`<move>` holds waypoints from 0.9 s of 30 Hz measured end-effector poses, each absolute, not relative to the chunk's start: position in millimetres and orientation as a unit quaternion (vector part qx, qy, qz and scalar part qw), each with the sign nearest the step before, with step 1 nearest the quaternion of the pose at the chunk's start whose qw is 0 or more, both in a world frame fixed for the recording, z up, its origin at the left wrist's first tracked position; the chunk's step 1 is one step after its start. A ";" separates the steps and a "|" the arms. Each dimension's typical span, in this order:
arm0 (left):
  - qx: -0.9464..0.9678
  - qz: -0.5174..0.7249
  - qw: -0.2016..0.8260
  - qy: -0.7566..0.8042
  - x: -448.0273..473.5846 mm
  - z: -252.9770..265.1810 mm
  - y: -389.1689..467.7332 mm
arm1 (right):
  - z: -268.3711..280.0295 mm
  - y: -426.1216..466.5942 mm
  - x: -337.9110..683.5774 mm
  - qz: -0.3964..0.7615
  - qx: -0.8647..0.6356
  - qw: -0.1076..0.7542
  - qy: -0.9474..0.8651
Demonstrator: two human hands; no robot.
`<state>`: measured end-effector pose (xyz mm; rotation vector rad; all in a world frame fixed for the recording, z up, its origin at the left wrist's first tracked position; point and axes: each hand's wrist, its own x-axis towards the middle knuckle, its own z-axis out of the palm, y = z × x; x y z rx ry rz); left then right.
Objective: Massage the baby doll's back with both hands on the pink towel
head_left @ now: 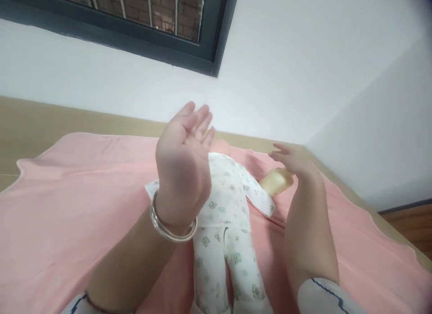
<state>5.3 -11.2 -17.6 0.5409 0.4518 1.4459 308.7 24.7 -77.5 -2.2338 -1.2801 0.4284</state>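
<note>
My left hand (184, 165) is raised in the middle, palm toward me, fingers stretched and a little apart, with silver bangles (173, 230) on the wrist. It holds nothing. Behind it lies a baby-sized figure in a white long-sleeved top (229, 192) and matching trousers (211, 269), printed with small green animals. Its head is mostly hidden behind my hand, so I cannot tell whether it is a doll. My right hand (292, 158) hovers with fingers extended just above a yellowish bottle (278, 181), which lies beside the figure's sleeve; I see no grip on it.
A pink blanket (101, 183) with wrinkles spreads under the figure over a tan surface (84, 120). White walls (286, 70) meet in a corner at the right. A dark-framed window (216, 43) with bars is above. Brown wooden flooring (411, 224) shows at the right edge.
</note>
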 end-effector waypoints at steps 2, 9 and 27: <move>0.257 0.659 0.676 0.207 5.3 -16.2 -15.7 | -78.0 24.8 308.4 0.159 -0.833 0.271 -0.456; 0.340 0.660 0.634 0.217 8.6 -16.2 -21.7 | -93.3 28.9 324.2 0.130 -0.820 0.318 -0.459; 0.362 0.576 0.699 0.220 12.6 -16.9 -31.4 | -46.7 -25.3 262.6 -0.051 -0.670 0.519 -0.528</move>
